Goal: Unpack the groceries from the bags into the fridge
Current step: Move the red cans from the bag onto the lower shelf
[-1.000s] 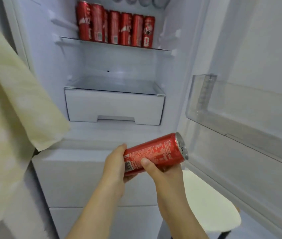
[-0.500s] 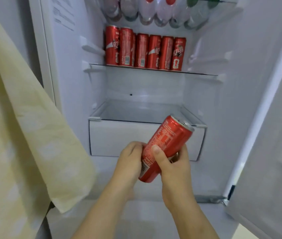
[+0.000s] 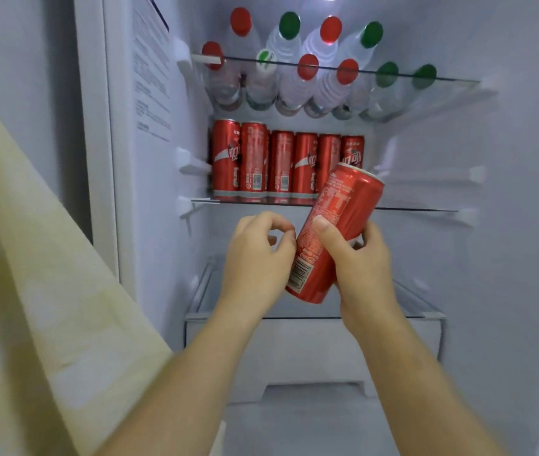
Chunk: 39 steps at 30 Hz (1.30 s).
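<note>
Risen to shelf (image 3: 419, 209) level, the can (image 3: 337, 232) sits in my right grip (image 3: 363, 268) alone, left grip (image 3: 255, 258) curled empty, so shelving looks close.

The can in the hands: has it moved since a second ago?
Yes. The held can rose from below the white drawer to the can shelf, tilting more upright.

Open stretch of glass shelf (image 3: 419, 209) right of the can row (image 3: 281, 162), bottles (image 3: 294, 83) close overhead.
</note>
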{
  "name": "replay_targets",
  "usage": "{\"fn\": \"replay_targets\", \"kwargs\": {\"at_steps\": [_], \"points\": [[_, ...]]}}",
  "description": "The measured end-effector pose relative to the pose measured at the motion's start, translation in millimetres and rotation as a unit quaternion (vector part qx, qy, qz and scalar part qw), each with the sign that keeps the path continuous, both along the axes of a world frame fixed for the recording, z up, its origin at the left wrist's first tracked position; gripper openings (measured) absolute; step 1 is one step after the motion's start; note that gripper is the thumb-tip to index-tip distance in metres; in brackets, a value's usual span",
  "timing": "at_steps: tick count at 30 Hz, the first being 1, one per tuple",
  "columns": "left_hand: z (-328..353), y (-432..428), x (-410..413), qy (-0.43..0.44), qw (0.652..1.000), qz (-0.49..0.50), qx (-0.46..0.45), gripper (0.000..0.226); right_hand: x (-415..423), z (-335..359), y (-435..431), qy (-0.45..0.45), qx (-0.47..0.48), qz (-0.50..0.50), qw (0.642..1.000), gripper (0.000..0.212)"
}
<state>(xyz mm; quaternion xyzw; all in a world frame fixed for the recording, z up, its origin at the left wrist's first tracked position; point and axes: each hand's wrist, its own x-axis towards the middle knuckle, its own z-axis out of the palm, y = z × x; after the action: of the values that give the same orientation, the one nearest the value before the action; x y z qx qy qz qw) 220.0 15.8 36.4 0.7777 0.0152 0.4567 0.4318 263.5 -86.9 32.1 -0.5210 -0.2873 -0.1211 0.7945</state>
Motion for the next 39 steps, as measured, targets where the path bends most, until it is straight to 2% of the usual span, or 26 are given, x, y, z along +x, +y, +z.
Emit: {"fn": "replay_targets", "kwargs": {"at_steps": [6, 10, 19, 23, 35, 39], "points": [[45.2, 26.8, 23.8, -0.085, 0.977, 0.119, 0.157, 0.017, 24.2, 50.9, 15.3, -0.057, -0.025, 0.009, 0.998, 0.024], [68.8, 49.1, 47.2, -0.058, 0.963, 0.169, 0.201, 0.017, 42.8, 79.5, 26.2, -0.056, -0.030, 0.026, 0.998, 0.023], [88.9, 68.5, 91.8, 0.070, 0.956, 0.208, 0.196, 0.021, 91.7, 110.4, 52.8, -0.066, -0.081, -0.021, 0.994, 0.027], [91.0, 70.7, 102.6, 0.136, 0.944, 0.212, 0.212, 0.023, 113.8, 109.4, 60.6, -0.063, -0.110, -0.050, 0.991, 0.039], [101.0, 89.6, 126.5, 0.198, 0.918, 0.240, 0.244, 0.026, 151.2, 112.9, 80.4, -0.066, -0.201, -0.060, 0.976, 0.055], [101.3, 100.4, 135.7, 0.212, 0.920, 0.240, 0.228, 0.021, 166.4, 120.6, 87.9, -0.050, -0.286, -0.099, 0.952, 0.067]]}}
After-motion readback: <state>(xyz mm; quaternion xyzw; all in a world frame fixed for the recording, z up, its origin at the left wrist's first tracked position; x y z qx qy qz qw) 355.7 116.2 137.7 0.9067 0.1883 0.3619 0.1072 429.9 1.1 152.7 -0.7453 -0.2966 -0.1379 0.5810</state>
